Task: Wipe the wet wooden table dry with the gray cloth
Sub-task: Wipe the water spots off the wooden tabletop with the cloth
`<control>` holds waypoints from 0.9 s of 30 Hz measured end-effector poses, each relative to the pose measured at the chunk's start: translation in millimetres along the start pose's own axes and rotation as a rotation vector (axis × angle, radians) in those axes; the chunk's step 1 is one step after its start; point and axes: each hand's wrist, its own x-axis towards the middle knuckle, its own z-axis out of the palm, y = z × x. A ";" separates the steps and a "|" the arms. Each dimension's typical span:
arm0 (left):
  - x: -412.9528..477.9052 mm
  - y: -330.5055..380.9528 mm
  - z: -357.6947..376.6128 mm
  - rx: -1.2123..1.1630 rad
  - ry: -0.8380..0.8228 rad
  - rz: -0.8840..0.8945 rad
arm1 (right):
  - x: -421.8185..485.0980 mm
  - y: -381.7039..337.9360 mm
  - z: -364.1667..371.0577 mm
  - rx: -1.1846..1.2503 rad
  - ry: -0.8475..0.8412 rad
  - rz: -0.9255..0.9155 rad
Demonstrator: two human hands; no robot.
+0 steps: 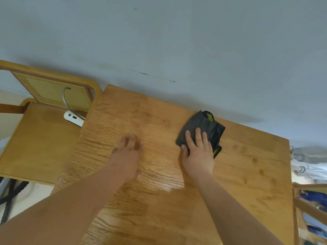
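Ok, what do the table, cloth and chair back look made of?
Table: wood or veneer, open streaky grain, glossy patch, from wetness or varnish. Cloth: soft dark gray fabric, folded, creased, lime-green trim. Chair back: cane-like mesh of small holes in a bentwood frame, probably.

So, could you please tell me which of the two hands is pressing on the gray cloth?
The right hand, fingers flat on the gray cloth; the left hand rests on the bare wooden table.

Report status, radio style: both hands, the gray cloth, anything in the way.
Right hand flat on gray cloth, pressing it to wooden table near far edge. Left hand open, resting on table. In the way: only that left hand.
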 end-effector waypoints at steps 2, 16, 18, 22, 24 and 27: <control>2.9 20.6 -11.3 0.048 -0.036 -0.040 | -38.1 -9.4 20.0 0.010 -0.005 -0.087; 28.5 106.5 -15.4 -0.036 -0.016 0.049 | 14.2 113.5 -33.6 0.069 -0.092 0.013; 31.2 107.6 -16.9 -0.015 -0.017 0.050 | 29.3 109.4 -35.8 0.081 -0.089 0.065; 30.3 108.6 -14.0 0.005 -0.005 0.050 | -6.9 72.0 -3.4 -0.040 -0.032 0.037; 29.1 107.1 -13.2 0.006 0.014 0.054 | -47.7 56.5 20.1 -0.048 -0.020 -0.102; 31.0 105.4 -14.9 -0.003 0.014 0.059 | -76.6 65.2 37.1 -0.113 -0.032 -0.324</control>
